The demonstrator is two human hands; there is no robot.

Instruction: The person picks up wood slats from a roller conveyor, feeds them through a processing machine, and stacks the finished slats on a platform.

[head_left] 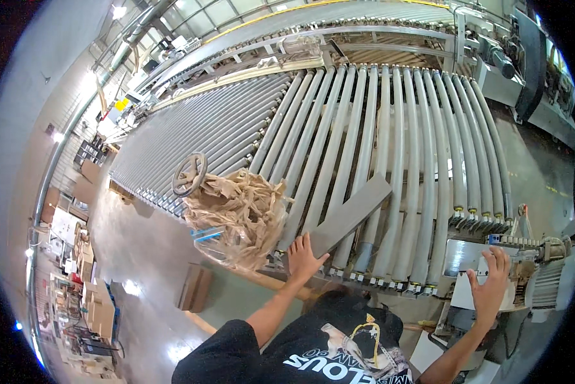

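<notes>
A long, flat grey-brown board (351, 214) lies slantwise across the metal rollers of a conveyor (326, 150). My left hand (304, 260) is at the board's near end, fingers stretched and thumb apart, seemingly touching the end rather than wrapped round it. Off to the right, my right hand (490, 281) is raised with its fingers spread and nothing in it. It is nearest to a shiny metal plate (461, 257) on the machinery beside the conveyor.
Left of my left hand, crumpled brown paper (236, 214) fills a clear plastic bag, near a handwheel (190, 175). A brown cardboard box (195, 288) rests on the floor below. A motor (553, 248) sits at the right. Stacked boxes (97, 307) line the far left.
</notes>
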